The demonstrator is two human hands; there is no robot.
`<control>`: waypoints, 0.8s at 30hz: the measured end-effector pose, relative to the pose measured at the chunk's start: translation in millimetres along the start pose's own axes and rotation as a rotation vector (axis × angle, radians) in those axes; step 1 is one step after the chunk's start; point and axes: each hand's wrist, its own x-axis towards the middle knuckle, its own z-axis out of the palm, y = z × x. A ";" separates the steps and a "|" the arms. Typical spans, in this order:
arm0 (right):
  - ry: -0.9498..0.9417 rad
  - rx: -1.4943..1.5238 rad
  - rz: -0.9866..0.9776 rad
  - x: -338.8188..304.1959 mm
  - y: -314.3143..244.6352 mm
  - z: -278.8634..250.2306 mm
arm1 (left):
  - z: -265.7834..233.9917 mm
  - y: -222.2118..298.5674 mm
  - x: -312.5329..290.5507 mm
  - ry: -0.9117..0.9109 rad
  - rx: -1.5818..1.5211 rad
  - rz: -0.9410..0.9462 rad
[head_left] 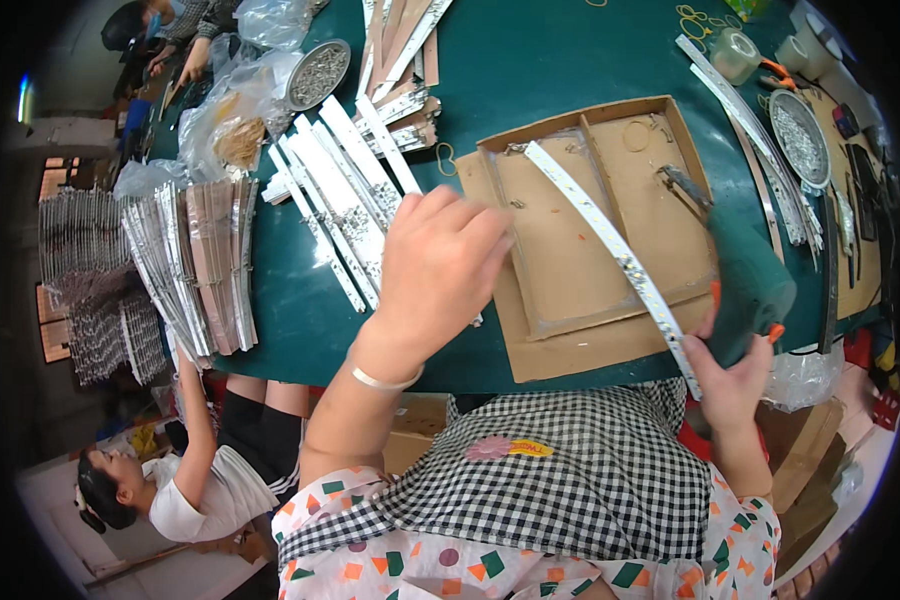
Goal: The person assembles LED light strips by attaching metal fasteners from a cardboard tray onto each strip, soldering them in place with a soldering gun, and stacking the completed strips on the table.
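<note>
My right hand (735,385) is closed around a green power tool (755,285) with orange parts, its body blurred and its narrow front end pointing over the tray. Against the same hand lies the lower end of a white LED strip (610,235), which slants up across the cardboard tray (530,325). My left hand (440,260) is raised left of the tray, fingers curled in and slightly blurred. Whatever it might hold is hidden. Behind it, several white strips (345,165) lie side by side with small metal bits scattered on them.
A bowl of small metal parts (319,74) stands at the far left, another bowl (799,140) at the right beside more strips (755,130). Bundled strips (195,265) hang over the left table edge near a person (200,480). Another person's hand (196,60) works at far left.
</note>
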 end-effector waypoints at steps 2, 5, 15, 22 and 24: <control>-0.019 -0.016 -0.085 -3.0 4.6 4.5 | 18.3 4.7 19.0 -0.023 0.206 0.051; -0.088 -0.015 -0.164 -7.4 1.9 8.2 | 38.5 -1.6 32.2 -0.170 0.412 0.032; -0.185 -0.029 -0.230 -1.8 12.4 8.1 | 47.5 -1.3 34.9 -0.137 0.279 0.040; -0.115 0.076 -0.147 1.3 5.7 7.9 | 43.8 11.6 27.3 -0.078 -0.198 -0.171; -0.137 0.048 -0.166 3.8 6.8 2.9 | 43.8 16.1 25.5 -0.089 -0.248 -0.221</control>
